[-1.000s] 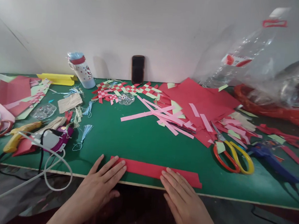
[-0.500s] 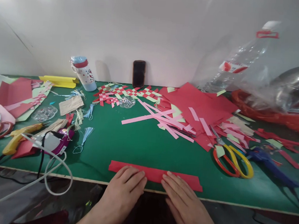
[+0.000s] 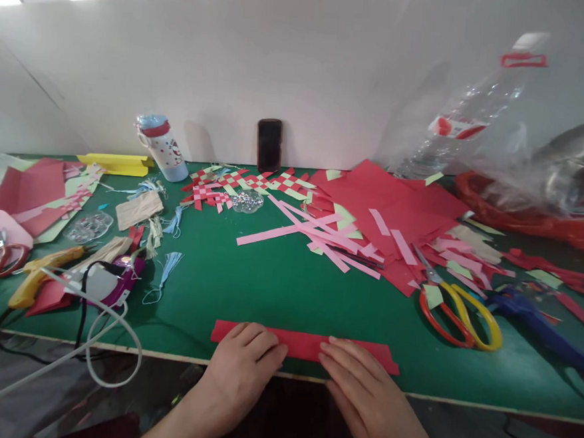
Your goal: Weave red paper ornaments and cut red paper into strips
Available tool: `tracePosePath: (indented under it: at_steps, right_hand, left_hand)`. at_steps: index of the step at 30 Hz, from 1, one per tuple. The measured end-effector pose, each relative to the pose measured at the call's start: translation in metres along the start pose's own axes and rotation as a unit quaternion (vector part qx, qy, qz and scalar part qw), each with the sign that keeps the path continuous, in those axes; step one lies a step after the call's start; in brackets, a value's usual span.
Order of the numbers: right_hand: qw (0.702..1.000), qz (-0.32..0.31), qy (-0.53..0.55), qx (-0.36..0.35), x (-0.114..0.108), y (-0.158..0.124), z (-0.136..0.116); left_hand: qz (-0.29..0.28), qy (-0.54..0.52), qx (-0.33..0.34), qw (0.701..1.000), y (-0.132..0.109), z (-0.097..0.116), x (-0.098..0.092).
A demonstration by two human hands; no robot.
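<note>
A clear tray (image 3: 247, 200) far back on the green table (image 3: 268, 277) holds small shiny beads; the capped printed bottle (image 3: 163, 146) at far left hides its contents. The red paper strip (image 3: 303, 343) lies flat along the near edge, long axis left to right. The left hand (image 3: 241, 375), fingers loosely curled, and the right hand (image 3: 364, 397), fingers straight, press on it without gripping.

strip (image 3: 303, 343): red | table (image 3: 277, 291): green | scissors (image 3: 460, 314): yellow-orange | weave (image 3: 245, 179): red-green (checked)
</note>
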State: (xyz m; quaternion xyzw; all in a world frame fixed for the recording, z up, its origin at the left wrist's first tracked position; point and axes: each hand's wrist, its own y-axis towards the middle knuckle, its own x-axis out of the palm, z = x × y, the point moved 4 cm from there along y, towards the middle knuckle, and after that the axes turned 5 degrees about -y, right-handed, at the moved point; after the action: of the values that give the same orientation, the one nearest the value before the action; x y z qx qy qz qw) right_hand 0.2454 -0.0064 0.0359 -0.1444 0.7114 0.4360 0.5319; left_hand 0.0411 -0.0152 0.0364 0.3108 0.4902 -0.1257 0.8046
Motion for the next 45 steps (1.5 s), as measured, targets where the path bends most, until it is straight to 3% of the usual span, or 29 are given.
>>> tracePosePath:
  at_steps: [12, 18, 22, 26, 30, 32, 35, 38, 45]
  right_hand:
    - [1.000, -0.005, 0.001, -0.013, -0.013, 0.019, 0.011]
    - [0.998, 0.021, -0.016, -0.063, -0.026, 0.082, 0.017]
    - [0.995, 0.007, -0.016, -0.101, -0.010, 0.129, 0.011]
    - [0.993, -0.001, -0.012, -0.120, 0.004, 0.148, 0.011]
    - [0.999, 0.040, -0.001, -0.005, 0.005, 0.127, 0.021]
    - [0.998, 0.049, 0.005, 0.044, 0.009, 0.106, 0.015]
    - [1.000, -0.021, 0.002, -0.012, 0.024, 0.078, -0.016]
    - [0.997, -0.072, -0.032, -0.019, 0.034, 0.062, -0.029]
    - [0.999, 0.007, -0.037, 0.033, 0.019, 0.044, 0.007]
  left_hand:
    - [0.013, 0.019, 0.013, 1.000, 0.000, -0.010, 0.001]
    - [0.022, 0.029, -0.038, 0.999, -0.001, -0.042, -0.004]
    - [0.042, 0.004, -0.071, 0.997, -0.003, -0.051, -0.003]
    - [0.055, -0.022, -0.076, 0.995, -0.004, -0.051, -0.002]
    - [0.052, -0.029, -0.075, 0.995, -0.004, -0.051, -0.003]
    - [0.049, -0.025, -0.079, 0.995, -0.004, -0.051, -0.004]
    - [0.040, -0.022, -0.079, 0.996, -0.004, -0.050, -0.004]
    - [0.038, -0.019, -0.068, 0.997, -0.003, -0.049, -0.006]
    - [0.062, -0.012, -0.061, 0.996, 0.000, -0.047, -0.008]
